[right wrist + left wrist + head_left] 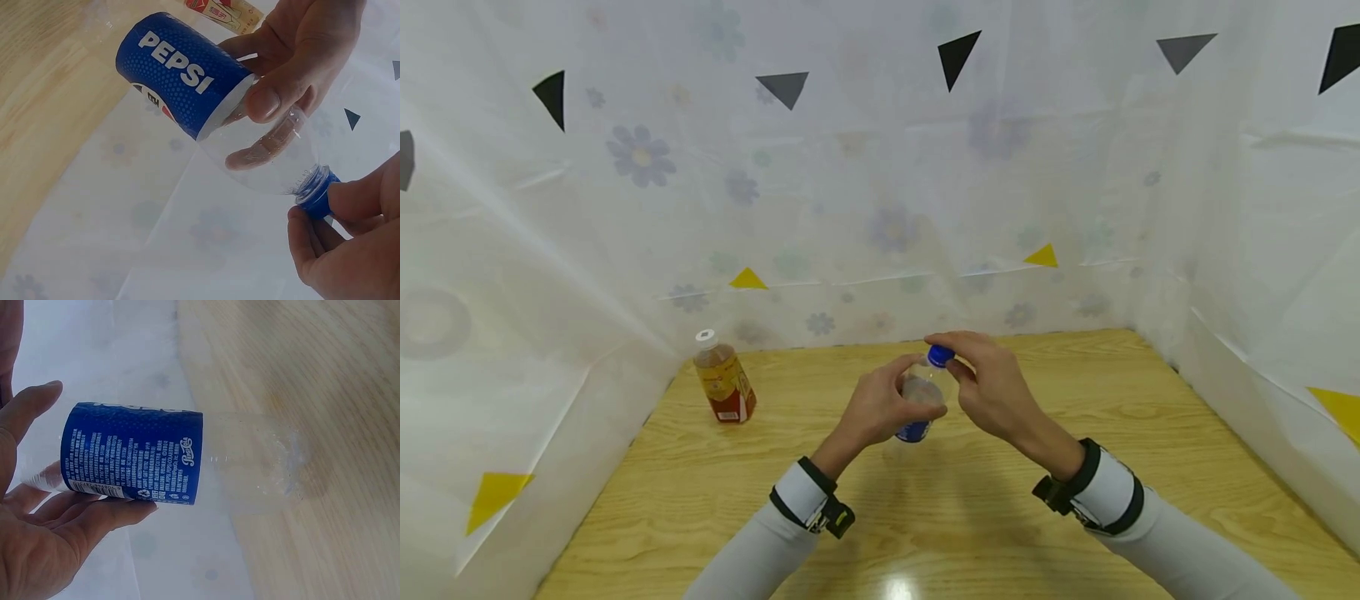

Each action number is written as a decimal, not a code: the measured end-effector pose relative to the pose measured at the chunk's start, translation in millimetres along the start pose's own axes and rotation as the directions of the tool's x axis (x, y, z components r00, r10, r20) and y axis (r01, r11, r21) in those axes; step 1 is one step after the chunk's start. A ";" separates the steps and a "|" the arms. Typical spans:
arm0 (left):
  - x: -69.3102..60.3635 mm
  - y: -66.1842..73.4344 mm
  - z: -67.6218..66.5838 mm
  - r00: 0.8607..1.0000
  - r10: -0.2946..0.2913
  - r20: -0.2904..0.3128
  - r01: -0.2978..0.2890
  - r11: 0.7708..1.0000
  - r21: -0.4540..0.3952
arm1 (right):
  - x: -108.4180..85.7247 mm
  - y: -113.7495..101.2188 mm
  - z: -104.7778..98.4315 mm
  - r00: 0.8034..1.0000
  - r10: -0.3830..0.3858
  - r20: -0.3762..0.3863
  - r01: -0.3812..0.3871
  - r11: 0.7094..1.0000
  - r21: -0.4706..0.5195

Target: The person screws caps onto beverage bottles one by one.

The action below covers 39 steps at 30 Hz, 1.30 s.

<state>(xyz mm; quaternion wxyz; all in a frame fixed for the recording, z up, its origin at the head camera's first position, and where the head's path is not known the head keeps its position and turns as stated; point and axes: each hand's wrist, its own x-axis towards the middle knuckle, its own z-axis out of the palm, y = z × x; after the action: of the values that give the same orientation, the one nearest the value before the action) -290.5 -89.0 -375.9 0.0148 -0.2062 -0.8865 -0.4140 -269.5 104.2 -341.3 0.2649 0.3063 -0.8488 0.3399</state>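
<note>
A clear plastic Pepsi bottle (259, 147) with a blue label (131, 453) is between the two hands, in the middle of the head view. My left hand (874, 404) grips it around its upper part, thumb on one side and fingers on the other. At its neck, the thumb and fingers of my right hand (996, 387) pinch the blue cap (317, 195), which sits on the mouth. No liquid shows inside the bottle. Whether its base touches the table, I cannot tell.
On the wooden table (760, 517), a drink bottle (724, 379) with a white cap and yellow-and-red label stands at the far left. White flower-patterned sheeting (850, 192) with coloured triangles encloses the back and sides.
</note>
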 end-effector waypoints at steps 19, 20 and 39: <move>-0.4 0.7 -0.5 1.000 0.006 0.004 -0.006 1.000 -0.007 | 0.3 2.7 2.0 0.996 0.071 -0.059 -0.070 0.997 0.014; -0.5 0.9 -0.6 1.000 0.004 0.005 -0.003 1.000 -0.005 | 0.4 2.2 1.8 0.996 0.080 -0.050 -0.079 0.997 0.007; 0.0 2.0 -0.5 1.000 0.009 0.011 -0.009 1.000 -0.013 | 2.6 -9.5 -5.7 0.999 0.036 0.041 -0.035 0.999 -0.018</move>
<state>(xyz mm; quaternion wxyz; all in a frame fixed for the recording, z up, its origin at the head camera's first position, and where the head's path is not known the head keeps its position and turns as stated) -289.8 -88.2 -374.1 0.0104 -0.2125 -0.8829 -0.4186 -263.3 102.0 -332.1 0.2440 0.2959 -0.8622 0.3309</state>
